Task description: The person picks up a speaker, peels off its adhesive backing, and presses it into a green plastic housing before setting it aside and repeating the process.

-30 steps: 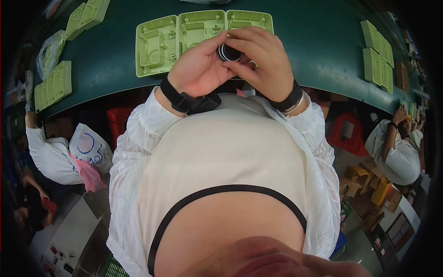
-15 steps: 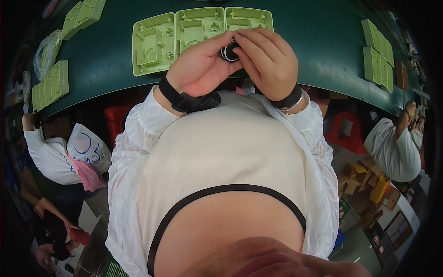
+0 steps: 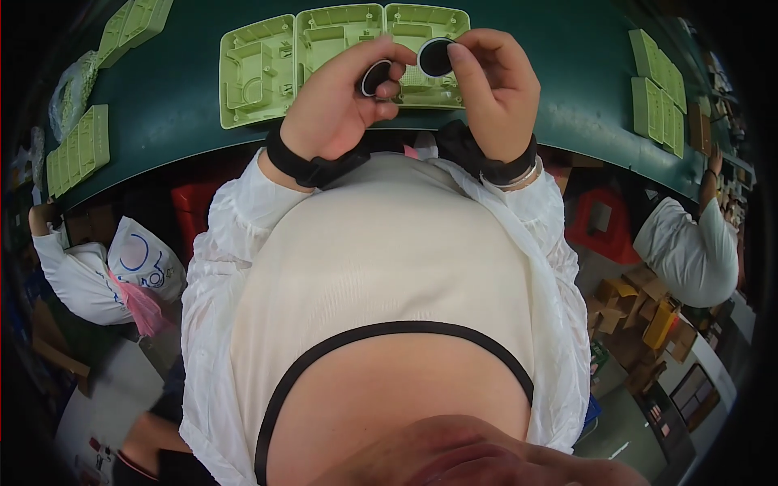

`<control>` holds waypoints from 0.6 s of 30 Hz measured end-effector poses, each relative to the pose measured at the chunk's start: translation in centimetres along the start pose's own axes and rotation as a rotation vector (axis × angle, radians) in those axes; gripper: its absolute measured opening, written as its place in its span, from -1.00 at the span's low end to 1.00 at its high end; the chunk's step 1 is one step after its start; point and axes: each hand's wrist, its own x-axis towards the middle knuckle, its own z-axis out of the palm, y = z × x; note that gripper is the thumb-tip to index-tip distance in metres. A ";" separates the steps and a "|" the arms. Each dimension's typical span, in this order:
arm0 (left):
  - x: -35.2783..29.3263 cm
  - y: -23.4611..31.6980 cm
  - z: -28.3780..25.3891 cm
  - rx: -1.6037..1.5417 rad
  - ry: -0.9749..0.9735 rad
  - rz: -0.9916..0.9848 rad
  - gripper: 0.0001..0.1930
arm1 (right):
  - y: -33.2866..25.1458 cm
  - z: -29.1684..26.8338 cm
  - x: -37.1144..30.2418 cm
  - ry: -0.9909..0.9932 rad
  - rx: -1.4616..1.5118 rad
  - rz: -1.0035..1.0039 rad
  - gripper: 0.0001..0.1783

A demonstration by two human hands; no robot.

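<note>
In front of me, above the near edge of the table, I hold black discs with white rims. My left hand curls its fingers around one round black disc, which lies against the palm. Between thumb and fingers, my right hand pinches another round black disc, its flat dark face turned toward me. A small gap separates the left fingertips from this second disc. Behind both hands lie three light-green plastic housings in a row, with ribs and compartments inside; my hands partly cover the middle and right ones.
More green housings sit on the dark green table: a far-left group, a near-left stack and a right group. A bag of green pieces lies at left. People work on either side; cardboard boxes stand lower right.
My hands have drawn apart from where they met around the black pieces. The right hand now holds one disc away from the left. The person at lower left has shifted mostly out of view.
</note>
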 end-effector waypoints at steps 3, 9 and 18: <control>-0.4 -0.6 0.9 0.271 0.098 0.112 -0.80 | -0.1 0.0 0.2 -0.057 0.018 0.096 -0.83; -0.4 -0.5 1.3 0.546 0.197 0.207 -0.86 | -0.5 0.6 0.5 -0.013 -0.157 -0.062 -0.75; -0.1 -0.4 0.7 0.373 0.187 0.209 -0.83 | -0.6 0.5 0.8 -0.102 -0.437 -0.485 -0.67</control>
